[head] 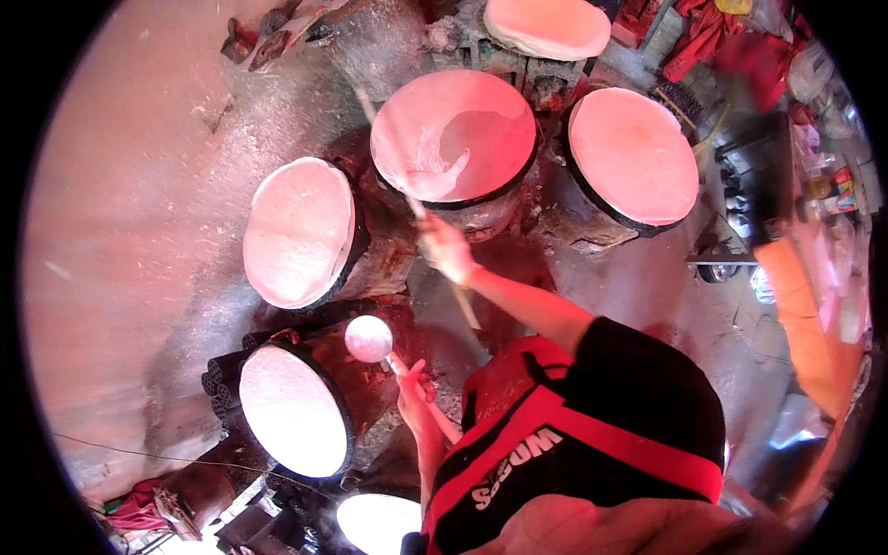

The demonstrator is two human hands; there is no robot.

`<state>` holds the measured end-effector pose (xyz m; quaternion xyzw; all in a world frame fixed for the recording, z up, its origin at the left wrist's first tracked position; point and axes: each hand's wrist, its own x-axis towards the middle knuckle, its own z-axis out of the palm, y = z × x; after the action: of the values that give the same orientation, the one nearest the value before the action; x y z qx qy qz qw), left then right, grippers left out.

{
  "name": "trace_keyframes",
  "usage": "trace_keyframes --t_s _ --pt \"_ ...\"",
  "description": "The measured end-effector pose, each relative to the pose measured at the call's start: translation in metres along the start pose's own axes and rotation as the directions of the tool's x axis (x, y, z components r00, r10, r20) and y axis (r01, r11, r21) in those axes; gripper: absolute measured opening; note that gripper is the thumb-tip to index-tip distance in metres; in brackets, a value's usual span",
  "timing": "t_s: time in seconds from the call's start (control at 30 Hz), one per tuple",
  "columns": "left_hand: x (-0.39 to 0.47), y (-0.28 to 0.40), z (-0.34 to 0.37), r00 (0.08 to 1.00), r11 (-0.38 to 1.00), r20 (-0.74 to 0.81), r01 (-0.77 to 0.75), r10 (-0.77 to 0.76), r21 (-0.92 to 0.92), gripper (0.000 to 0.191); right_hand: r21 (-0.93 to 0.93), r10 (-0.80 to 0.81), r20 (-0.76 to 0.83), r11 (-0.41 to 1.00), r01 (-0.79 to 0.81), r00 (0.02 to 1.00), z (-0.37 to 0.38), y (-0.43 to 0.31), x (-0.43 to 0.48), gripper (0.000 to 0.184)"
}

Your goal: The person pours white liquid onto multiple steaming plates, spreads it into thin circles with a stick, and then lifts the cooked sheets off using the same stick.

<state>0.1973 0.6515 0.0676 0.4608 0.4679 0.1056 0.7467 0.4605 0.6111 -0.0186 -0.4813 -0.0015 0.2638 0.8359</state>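
A long thin wooden stick [467,306] is held by my right hand [447,250], crossing the near left rim of the middle round griddle [479,135]. Pale wet batter [433,177] lies there in a curved smear beside a darker grey patch. My left hand [415,388], lower down, grips a ladle [368,338] by its handle; its round bowl is beside the nearer left griddle [295,411]. Pale, thin round sheets cover the left griddle [298,232] and the right griddle [633,156]. Glare hides the nearer griddle's surface detail.
The griddles sit on drum-like stoves [378,260]. Another pale round [548,26] is at the top. Honeycomb coal briquettes [225,381] are stacked at left. A thin wire [173,458] crosses the lower left; an orange sheet [798,312] hangs at right.
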Motion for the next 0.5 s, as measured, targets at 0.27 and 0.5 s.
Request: trace_keyframes --t_s 0.27,0.5 --pt "-0.016 -0.029 -0.051 0.995 0.986 -0.081 -0.052 0.066 0.16 0.032 -0.284 0.075 -0.215 0.949 -0.136 0.974 -0.007 0.025 -0.014 0.044" --pt "-0.015 -0.016 -0.017 0.999 0.991 0.027 -0.038 0.035 0.126 0.036 0.043 -0.041 -0.222 0.998 0.052 0.974 -0.056 -0.056 -0.027 0.029"
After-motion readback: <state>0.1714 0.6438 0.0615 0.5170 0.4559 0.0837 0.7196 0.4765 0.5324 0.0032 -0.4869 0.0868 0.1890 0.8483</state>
